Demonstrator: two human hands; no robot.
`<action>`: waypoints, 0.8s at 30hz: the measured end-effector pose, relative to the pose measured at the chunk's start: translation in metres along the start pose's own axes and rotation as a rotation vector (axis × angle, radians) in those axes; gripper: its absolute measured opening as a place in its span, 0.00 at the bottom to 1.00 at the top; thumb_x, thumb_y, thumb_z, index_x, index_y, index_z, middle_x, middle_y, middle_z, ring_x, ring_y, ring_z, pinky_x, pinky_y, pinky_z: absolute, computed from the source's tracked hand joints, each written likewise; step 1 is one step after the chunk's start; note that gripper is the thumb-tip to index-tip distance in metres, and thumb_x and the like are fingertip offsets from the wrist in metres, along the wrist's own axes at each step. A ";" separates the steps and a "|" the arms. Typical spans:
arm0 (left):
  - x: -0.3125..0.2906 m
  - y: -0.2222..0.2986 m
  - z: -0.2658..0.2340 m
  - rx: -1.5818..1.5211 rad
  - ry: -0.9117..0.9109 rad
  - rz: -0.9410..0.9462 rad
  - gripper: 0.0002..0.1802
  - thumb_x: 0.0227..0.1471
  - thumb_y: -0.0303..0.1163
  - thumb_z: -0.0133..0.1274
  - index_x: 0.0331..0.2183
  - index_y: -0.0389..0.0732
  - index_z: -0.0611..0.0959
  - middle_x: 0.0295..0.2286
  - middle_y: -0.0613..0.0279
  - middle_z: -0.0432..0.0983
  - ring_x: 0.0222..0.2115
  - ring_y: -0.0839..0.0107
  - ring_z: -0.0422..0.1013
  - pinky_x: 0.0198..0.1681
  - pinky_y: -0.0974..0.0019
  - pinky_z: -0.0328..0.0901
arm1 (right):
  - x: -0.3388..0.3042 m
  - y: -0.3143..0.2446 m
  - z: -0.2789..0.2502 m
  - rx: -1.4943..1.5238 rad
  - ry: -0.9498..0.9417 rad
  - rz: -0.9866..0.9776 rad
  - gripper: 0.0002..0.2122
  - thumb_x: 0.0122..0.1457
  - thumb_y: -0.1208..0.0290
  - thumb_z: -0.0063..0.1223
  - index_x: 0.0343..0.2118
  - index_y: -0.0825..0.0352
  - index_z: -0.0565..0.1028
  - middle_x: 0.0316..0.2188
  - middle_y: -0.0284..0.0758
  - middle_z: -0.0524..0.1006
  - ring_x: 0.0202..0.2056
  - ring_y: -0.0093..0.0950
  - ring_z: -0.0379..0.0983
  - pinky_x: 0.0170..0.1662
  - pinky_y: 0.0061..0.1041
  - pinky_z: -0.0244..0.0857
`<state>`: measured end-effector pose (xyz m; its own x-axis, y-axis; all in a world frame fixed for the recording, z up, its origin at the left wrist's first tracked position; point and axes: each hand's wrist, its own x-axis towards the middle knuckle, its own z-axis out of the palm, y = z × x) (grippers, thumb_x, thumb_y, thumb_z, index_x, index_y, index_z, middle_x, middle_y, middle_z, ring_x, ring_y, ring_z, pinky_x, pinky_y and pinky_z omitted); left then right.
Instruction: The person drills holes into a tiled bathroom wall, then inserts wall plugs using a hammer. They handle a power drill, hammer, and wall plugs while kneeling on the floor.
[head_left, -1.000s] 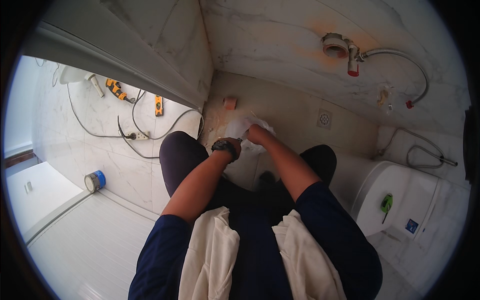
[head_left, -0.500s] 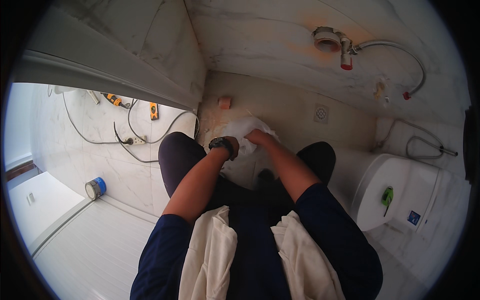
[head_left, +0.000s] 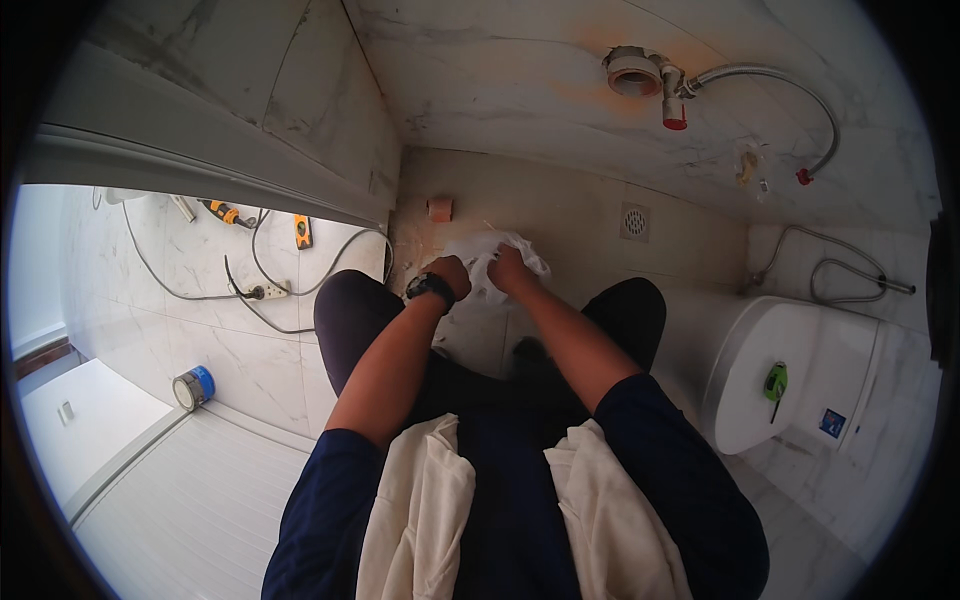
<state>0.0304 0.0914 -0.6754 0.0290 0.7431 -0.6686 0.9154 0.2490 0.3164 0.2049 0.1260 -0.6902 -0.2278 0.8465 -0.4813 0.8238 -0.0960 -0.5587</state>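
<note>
Between my knees, a crumpled, translucent white plastic bag (head_left: 520, 246) is held just above the tiled floor. My right hand (head_left: 509, 270) grips it from the right, fingers closed in the film. On its left side, my left hand (head_left: 450, 276), with a dark watch at the wrist, is curled closed against the bag. Its fingertips are hidden. What the bag holds, if anything, I cannot make out. Just beyond the bag lies a short reddish-orange pipe piece (head_left: 440, 208) on the floor.
A floor drain (head_left: 635, 222) lies far right, below a wall pipe outlet (head_left: 634, 74) and a hanging hose (head_left: 826, 112). The white toilet (head_left: 735, 375) stands right, a green tool (head_left: 775, 381) on it. Left are a power strip (head_left: 270, 289), cables, an orange-black power tool (head_left: 228, 213) and a tape roll (head_left: 193, 387).
My hands have drawn slightly apart, the left moving left and up a little. The bag has shifted shape between them. The whole view has tilted slightly.
</note>
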 end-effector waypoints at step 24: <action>-0.009 0.016 -0.015 -0.060 -0.055 -0.031 0.20 0.51 0.40 0.55 0.37 0.32 0.87 0.39 0.36 0.82 0.44 0.45 0.79 0.49 0.50 0.73 | -0.005 0.033 -0.010 -0.305 -0.313 -0.258 0.30 0.47 0.68 0.67 0.55 0.70 0.70 0.46 0.53 0.79 0.49 0.51 0.76 0.55 0.43 0.70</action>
<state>0.0389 0.0975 -0.6540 0.0244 0.6993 -0.7144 0.8905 0.3095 0.3334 0.2384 0.1237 -0.6990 -0.5504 0.6202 -0.5589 0.8235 0.2929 -0.4859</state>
